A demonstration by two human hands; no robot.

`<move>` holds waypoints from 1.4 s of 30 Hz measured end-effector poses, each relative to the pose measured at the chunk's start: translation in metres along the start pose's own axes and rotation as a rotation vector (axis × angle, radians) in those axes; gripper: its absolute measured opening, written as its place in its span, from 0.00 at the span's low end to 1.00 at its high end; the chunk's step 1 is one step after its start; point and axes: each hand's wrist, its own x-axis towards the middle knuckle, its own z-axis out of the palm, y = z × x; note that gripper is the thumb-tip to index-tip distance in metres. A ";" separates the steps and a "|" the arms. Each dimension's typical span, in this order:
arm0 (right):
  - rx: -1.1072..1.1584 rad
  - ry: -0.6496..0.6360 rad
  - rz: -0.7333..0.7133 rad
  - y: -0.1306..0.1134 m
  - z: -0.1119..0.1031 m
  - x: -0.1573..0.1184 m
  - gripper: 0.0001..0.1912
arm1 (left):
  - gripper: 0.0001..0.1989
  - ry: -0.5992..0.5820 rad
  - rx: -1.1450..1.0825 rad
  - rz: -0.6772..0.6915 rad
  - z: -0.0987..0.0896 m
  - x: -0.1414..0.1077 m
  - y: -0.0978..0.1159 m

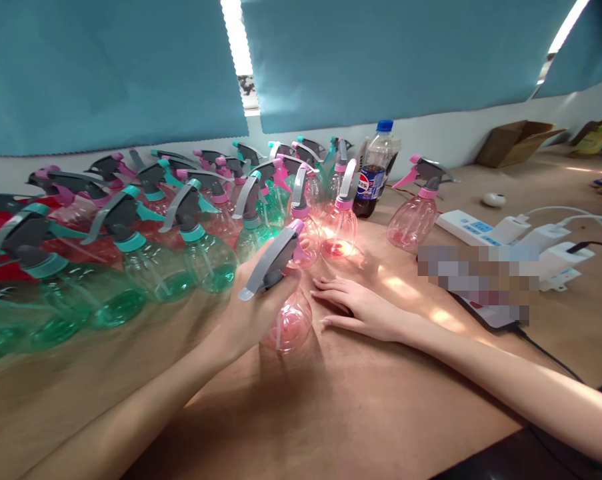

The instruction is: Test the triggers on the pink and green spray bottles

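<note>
Pink spray bottle (291,325) at centre frame, long axis roughly upright, left hand (255,297) closed around its neck just under the grey sprayer head (271,261). Right hand (363,308) is just right of it, palm-down on the brown tabletop (351,407), fingers loosely extended toward the bottle, gripping nothing.

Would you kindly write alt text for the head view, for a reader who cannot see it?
A left hand holds a translucent pink plastic spray bottle near its neck, and the right hand rests beside it on a brown tabletop. Translucent green and pink plastic spray bottles crowd the left and back.
</note>
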 end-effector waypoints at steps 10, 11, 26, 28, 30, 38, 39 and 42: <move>0.110 0.304 -0.194 -0.020 -0.005 -0.009 0.29 | 0.06 -0.045 -0.012 -0.025 0.009 -0.006 0.009; 0.093 0.343 -0.212 -0.023 -0.005 -0.009 0.31 | 0.06 -0.039 -0.009 -0.034 0.011 -0.006 0.010; 0.070 0.416 0.221 -0.045 -0.022 -0.034 0.39 | 0.15 -0.019 -0.088 0.015 0.085 0.016 0.021; 0.049 0.444 0.251 -0.039 -0.024 -0.041 0.39 | 0.20 -0.060 -0.107 0.006 0.095 0.020 0.024; 0.040 0.452 0.276 -0.032 -0.030 -0.047 0.36 | 0.27 -0.091 -0.112 -0.005 0.101 0.020 0.022; -0.016 0.499 0.425 0.025 -0.068 -0.065 0.32 | 0.19 -0.154 -0.059 -0.108 0.080 0.009 0.018; -0.032 0.525 0.447 0.034 -0.072 -0.064 0.33 | 0.14 -0.238 -0.125 -0.169 0.074 0.004 0.021; -0.191 0.528 0.442 0.056 -0.083 -0.057 0.32 | 0.06 -0.524 -0.340 -0.325 0.054 -0.032 0.019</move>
